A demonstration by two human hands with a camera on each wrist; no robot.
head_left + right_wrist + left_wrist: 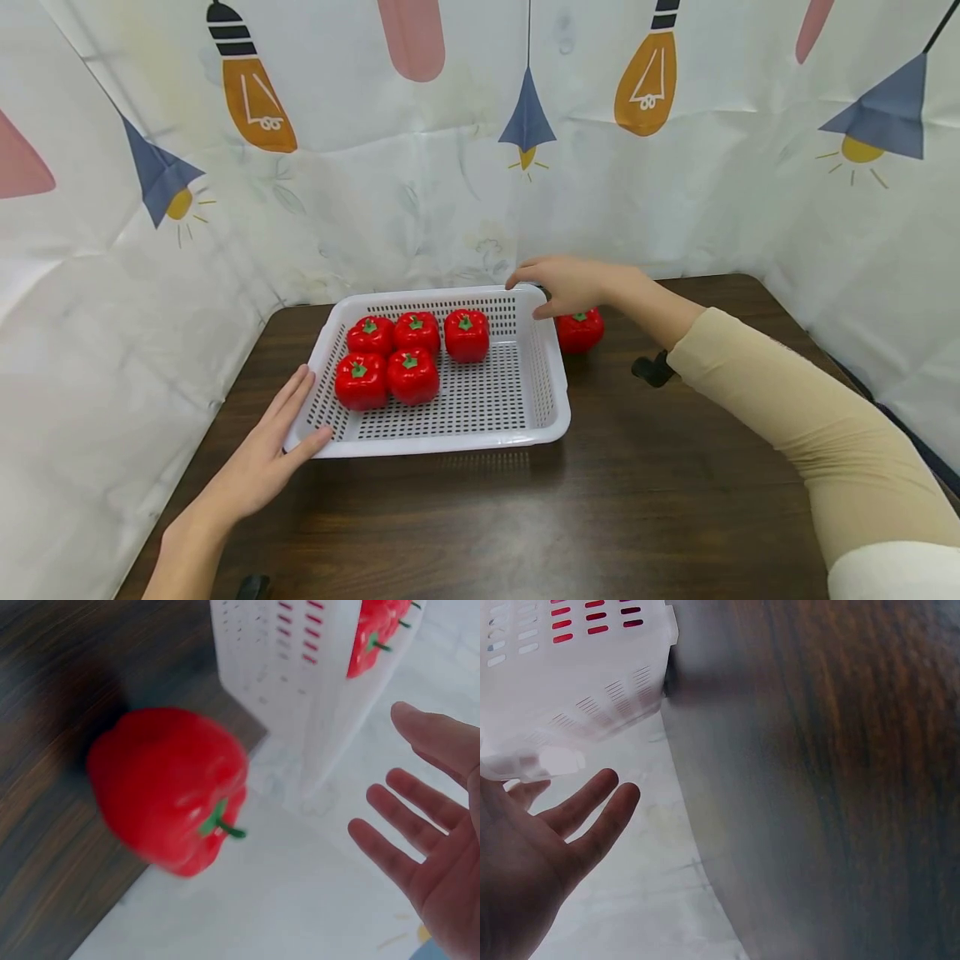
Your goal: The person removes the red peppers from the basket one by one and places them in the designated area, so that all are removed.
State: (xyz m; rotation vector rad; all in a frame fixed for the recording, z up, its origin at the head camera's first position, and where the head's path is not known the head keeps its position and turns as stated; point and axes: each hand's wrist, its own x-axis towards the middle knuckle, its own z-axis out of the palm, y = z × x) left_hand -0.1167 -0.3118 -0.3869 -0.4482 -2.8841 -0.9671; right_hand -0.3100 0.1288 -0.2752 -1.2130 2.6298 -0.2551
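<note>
A white perforated plastic basket (480, 442) holds several red bell peppers (467, 337) with green stems, grouped mostly toward its left side. My left hand (258, 462) is at the basket's left end, fingers extended along the outside and thumb over the front-left rim. In the left wrist view its fingers (607, 817) are spread loosely beside the basket wall. Over the back-right corner of the basket reaches my right hand (573, 283), fingers relaxed and holding nothing. Just beneath it, outside the basket's right wall, one more red bell pepper (169, 787) sits on the table.
The dark wooden table (675, 500) extends in front of and to the right of the basket. A white cloth (390, 208) printed with lamps and bulbs hangs behind the table and along both sides. A small black object (652, 369) shows beside the right wrist.
</note>
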